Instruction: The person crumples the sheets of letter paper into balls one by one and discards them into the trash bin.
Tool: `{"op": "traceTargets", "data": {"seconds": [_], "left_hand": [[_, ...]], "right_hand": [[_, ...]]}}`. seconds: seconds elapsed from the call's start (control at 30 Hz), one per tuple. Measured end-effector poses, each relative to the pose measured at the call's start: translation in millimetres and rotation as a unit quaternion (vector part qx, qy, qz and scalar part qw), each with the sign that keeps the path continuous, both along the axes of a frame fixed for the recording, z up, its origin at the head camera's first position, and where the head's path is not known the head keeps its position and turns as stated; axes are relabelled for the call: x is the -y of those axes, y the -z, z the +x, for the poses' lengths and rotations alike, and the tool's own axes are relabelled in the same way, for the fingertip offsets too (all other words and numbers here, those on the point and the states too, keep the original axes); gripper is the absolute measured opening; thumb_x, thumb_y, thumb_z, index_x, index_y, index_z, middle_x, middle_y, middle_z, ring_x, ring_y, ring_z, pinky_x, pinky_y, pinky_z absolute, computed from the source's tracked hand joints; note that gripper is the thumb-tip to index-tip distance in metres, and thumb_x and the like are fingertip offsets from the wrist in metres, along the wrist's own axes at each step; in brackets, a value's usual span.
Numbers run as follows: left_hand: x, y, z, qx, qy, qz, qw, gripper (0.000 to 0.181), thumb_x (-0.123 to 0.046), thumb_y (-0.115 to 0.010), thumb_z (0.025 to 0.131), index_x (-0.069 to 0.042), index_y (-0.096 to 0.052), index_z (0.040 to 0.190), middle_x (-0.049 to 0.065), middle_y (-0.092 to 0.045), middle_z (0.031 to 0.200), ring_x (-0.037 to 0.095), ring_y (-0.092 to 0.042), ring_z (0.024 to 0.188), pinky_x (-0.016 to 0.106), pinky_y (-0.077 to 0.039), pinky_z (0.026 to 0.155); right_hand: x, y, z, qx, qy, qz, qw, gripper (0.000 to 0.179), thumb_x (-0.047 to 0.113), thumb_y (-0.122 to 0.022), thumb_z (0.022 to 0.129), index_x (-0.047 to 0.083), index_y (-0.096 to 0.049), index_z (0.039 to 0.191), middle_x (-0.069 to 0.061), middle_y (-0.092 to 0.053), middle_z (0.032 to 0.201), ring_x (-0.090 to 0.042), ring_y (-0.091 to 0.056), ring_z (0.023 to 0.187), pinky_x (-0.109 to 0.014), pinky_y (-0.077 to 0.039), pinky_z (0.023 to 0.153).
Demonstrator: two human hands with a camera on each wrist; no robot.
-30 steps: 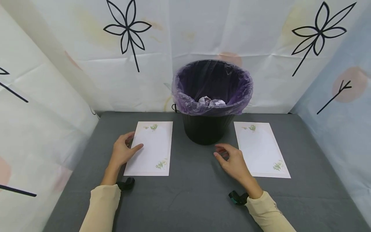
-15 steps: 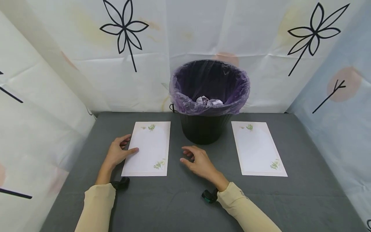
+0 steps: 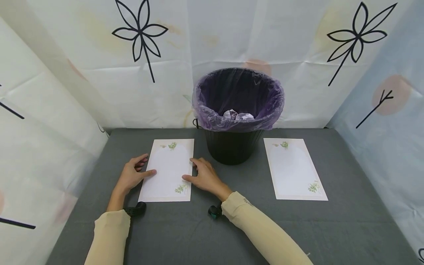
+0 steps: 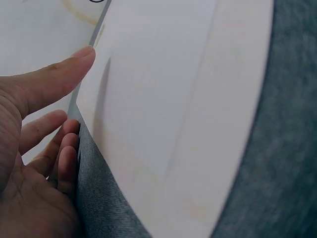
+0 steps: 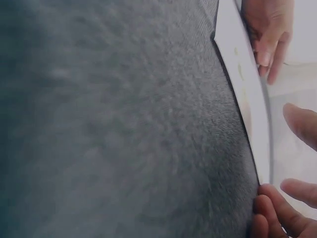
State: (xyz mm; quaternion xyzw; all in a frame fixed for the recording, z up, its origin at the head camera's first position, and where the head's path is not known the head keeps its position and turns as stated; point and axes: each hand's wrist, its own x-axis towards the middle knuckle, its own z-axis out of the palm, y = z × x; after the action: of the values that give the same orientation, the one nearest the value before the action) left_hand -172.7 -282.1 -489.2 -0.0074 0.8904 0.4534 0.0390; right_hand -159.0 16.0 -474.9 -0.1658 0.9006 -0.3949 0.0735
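Observation:
A white sheet of paper (image 3: 168,167) with green leaf prints near its top and lower right corners lies flat on the dark grey table. At its left edge is my left hand (image 3: 130,177), thumb over the paper and fingers loosely bent beside the edge. My right hand (image 3: 206,178) is at the opposite edge, its thumb and forefinger spread over that side. In the left wrist view the thumb (image 4: 59,77) stands apart from the fingers, with the paper (image 4: 163,99) beyond. The right wrist view has fingertips (image 5: 267,196) right at the paper's corner.
A black bin (image 3: 232,147) with a purple liner (image 3: 218,123) stands behind, between the two sheets. Crumpled paper balls (image 3: 244,117) lie inside it. A second printed sheet (image 3: 293,171) lies to the right. Patterned white cloth (image 3: 212,44) hangs behind the grey table (image 3: 251,221).
My right hand has moved left from beside the right sheet to the right edge of the left sheet. My left hand stays at the left edge, its thumb slightly lower.

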Motion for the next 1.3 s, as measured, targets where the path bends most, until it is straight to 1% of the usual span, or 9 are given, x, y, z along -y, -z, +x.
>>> {"op": "traceTargets", "data": {"seconds": [0.1, 0.2, 0.37, 0.53, 0.7, 0.9, 1.13, 1.3], "left_hand": [[0.7, -0.8, 0.8, 0.001, 0.005, 0.001, 1.0, 0.085, -0.014, -0.085, 0.084, 0.003, -0.039, 0.153, 0.025, -0.047, 0.139, 0.039, -0.044, 0.124, 0.052, -0.036, 0.106], [-0.5, -3.1, 1.9, 0.005, 0.007, -0.002, 1.0, 0.085, -0.013, -0.085, 0.085, 0.003, -0.038, 0.154, 0.026, -0.044, 0.14, 0.04, -0.043, 0.124, 0.053, -0.036, 0.106], [-2.9, -7.0, 3.5, 0.016, 0.014, -0.011, 0.9997, 0.087, -0.013, -0.085, 0.084, 0.006, -0.036, 0.153, 0.03, -0.038, 0.138, 0.043, -0.04, 0.123, 0.057, -0.034, 0.107], [-2.9, -7.2, 3.3, 0.032, 0.02, -0.026, 0.999, 0.09, -0.015, -0.087, 0.083, 0.007, -0.035, 0.153, 0.031, -0.036, 0.138, 0.044, -0.04, 0.121, 0.057, -0.035, 0.104], [-1.5, -6.3, 2.8, 0.037, 0.027, -0.032, 0.9984, 0.09, -0.015, -0.088, 0.081, 0.006, -0.037, 0.152, 0.031, -0.035, 0.138, 0.043, -0.04, 0.118, 0.056, -0.037, 0.1], [-1.4, -5.6, 2.7, 0.029, 0.034, -0.034, 0.9984, 0.085, -0.015, -0.088, 0.081, 0.007, -0.043, 0.15, 0.03, -0.034, 0.137, 0.042, -0.04, 0.114, 0.053, -0.037, 0.096], [-2.7, -5.3, 2.1, 0.034, 0.029, -0.04, 0.9982, 0.085, -0.015, -0.088, 0.081, 0.006, -0.042, 0.15, 0.03, -0.034, 0.135, 0.043, -0.039, 0.115, 0.055, -0.037, 0.097], [-2.9, -4.3, 1.7, 0.035, 0.027, -0.048, 0.9979, 0.085, -0.015, -0.088, 0.081, 0.006, -0.042, 0.149, 0.03, -0.035, 0.132, 0.043, -0.039, 0.114, 0.056, -0.038, 0.095]], "right_hand": [[6.8, 2.8, -6.1, 0.005, 0.015, 0.022, 0.9996, 0.077, 0.041, -0.08, 0.088, 0.005, -0.049, 0.149, -0.01, -0.055, 0.115, -0.024, -0.054, 0.103, -0.039, -0.048, 0.09], [10.3, 4.8, -9.1, 0.014, 0.026, 0.029, 0.9991, 0.085, 0.044, -0.083, 0.085, 0.004, -0.045, 0.15, -0.011, -0.052, 0.116, -0.026, -0.052, 0.105, -0.042, -0.046, 0.093], [13.6, 6.9, -9.4, 0.027, 0.042, 0.029, 0.9983, 0.096, 0.044, -0.087, 0.08, 0.002, -0.041, 0.153, -0.013, -0.047, 0.117, -0.03, -0.05, 0.108, -0.046, -0.045, 0.097], [16.2, 9.0, -9.7, 0.026, 0.052, 0.04, 0.9975, 0.104, 0.043, -0.09, 0.077, -0.001, -0.037, 0.155, -0.015, -0.045, 0.12, -0.031, -0.048, 0.111, -0.047, -0.042, 0.102], [17.6, 9.3, -9.4, 0.025, 0.056, 0.041, 0.9973, 0.104, 0.041, -0.091, 0.076, -0.001, -0.037, 0.155, -0.016, -0.045, 0.122, -0.031, -0.048, 0.111, -0.047, -0.041, 0.103], [19.3, 7.2, -7.4, 0.031, 0.064, 0.016, 0.9973, 0.095, 0.035, -0.091, 0.076, 0.001, -0.043, 0.151, -0.015, -0.044, 0.121, -0.033, -0.046, 0.111, -0.05, -0.037, 0.104], [23.5, 5.5, -7.0, 0.036, 0.087, 0.001, 0.9956, 0.097, 0.033, -0.092, 0.075, -0.004, -0.042, 0.15, -0.02, -0.044, 0.125, -0.037, -0.044, 0.121, -0.054, -0.03, 0.111], [25.6, 7.7, -10.2, 0.051, 0.099, -0.023, 0.9935, 0.095, 0.031, -0.094, 0.073, -0.003, -0.045, 0.147, -0.022, -0.044, 0.128, -0.037, -0.041, 0.125, -0.057, -0.027, 0.11]]}}
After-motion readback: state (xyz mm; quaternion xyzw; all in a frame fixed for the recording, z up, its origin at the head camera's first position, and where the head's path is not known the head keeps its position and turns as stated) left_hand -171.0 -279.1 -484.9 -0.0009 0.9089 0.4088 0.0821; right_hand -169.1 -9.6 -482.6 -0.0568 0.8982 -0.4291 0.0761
